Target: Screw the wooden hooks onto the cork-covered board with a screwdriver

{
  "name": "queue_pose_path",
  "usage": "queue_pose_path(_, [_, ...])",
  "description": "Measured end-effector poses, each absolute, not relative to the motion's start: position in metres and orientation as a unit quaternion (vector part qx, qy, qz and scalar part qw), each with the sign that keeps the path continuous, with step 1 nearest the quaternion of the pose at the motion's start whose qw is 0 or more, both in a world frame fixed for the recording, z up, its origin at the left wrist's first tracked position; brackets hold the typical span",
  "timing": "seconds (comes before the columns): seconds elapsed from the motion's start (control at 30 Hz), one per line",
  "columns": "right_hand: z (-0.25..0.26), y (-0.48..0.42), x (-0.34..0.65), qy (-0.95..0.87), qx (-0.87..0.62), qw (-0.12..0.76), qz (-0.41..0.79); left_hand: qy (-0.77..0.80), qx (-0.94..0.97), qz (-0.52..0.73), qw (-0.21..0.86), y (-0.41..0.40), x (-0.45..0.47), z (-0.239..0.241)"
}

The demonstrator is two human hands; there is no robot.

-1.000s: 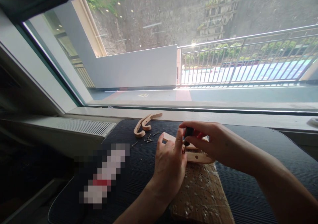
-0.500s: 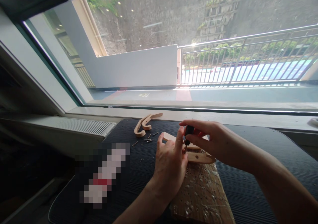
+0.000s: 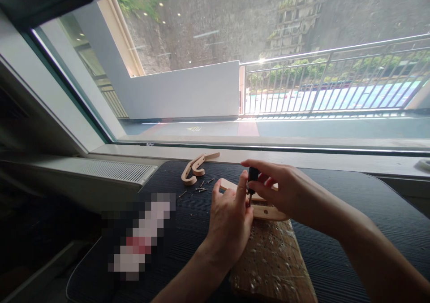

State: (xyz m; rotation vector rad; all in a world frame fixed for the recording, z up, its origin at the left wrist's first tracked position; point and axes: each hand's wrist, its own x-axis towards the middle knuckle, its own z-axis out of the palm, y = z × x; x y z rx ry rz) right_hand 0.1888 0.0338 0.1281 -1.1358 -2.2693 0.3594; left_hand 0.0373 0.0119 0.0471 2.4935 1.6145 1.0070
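Note:
My right hand (image 3: 285, 188) grips the black handle of a small screwdriver (image 3: 253, 175), which stands nearly upright. Its thin shaft points down at a pale wooden piece with a hole (image 3: 268, 212), beside the fingertips of my left hand (image 3: 228, 220). That left hand is closed on the wooden piece and presses it against a worn wooden board (image 3: 268, 262). Whether a screw sits under the screwdriver's tip is hidden by my fingers. Behind them, another pale wooden strip (image 3: 227, 184) shows in part.
Two curved wooden hooks (image 3: 188, 173) lie at the back of the black table (image 3: 342, 213). Several loose screws (image 3: 201, 189) are scattered in front of them. To the left lies a blurred-out item (image 3: 148, 231). Beyond the table are a window sill (image 3: 302, 162) and a large window.
My right hand and the screwdriver have shifted slightly up and to the left, and the handle stands a little differently between the fingers. My left hand stays nearly in place.

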Motion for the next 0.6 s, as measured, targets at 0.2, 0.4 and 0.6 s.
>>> queue_pose_path(0.2, [0.1321,0.0301,0.1873,-0.844,-0.434,0.288,0.127,0.519,0.793,0.32,0.009,0.0096,0.0375,0.0479])
queue_pose_path(0.4, [0.1296,0.0336,0.1847,-0.842,-0.442,0.295,0.1,0.515,0.792,0.328,0.018,0.0101,0.0381,0.0501])
queue_pose_path(0.6, [0.1297,0.0327,0.1856,-0.851,-0.418,0.299,0.111,0.517,0.793,0.321,0.019,0.0102,0.0378,0.0504])
